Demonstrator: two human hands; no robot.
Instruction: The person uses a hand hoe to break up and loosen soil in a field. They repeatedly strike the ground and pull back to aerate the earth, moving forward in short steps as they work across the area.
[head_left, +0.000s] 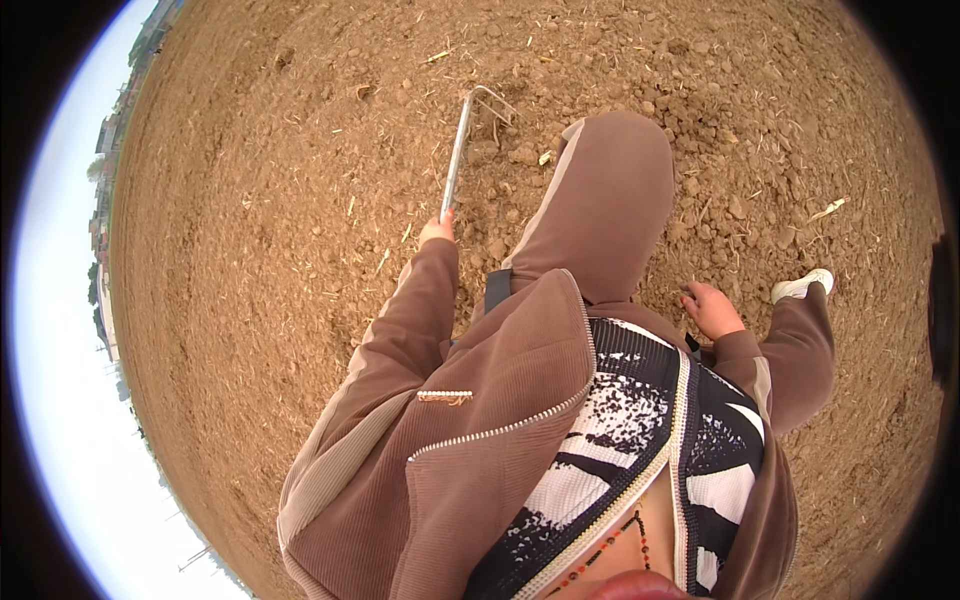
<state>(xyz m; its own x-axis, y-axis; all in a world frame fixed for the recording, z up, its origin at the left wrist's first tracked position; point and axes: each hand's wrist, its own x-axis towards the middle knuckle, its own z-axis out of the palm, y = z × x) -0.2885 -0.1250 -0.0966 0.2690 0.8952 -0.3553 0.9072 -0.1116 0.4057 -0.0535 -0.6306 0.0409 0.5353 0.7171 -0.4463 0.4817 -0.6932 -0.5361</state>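
Observation:
My left hand (437, 229) grips the end of a metal handle of a small hand rake (459, 150). The tool reaches forward, and its bent head points to the right, with the tips at the loose soil (517, 154). How many prongs it has is hard to make out. My right hand (712, 309) hangs low beside my lap, above the ground, with its fingers loosely bent and nothing visible in them. Between my hands rises a bent knee in brown trousers (619, 195).
Dry, cloddy earth (285, 210) with bits of straw surrounds me. Darker clods (679, 120) lie beyond my knee. A pale dry stalk piece (830, 208) lies at the right, near my white shoe (806, 285). Trees and buildings (105, 225) line the distant left edge.

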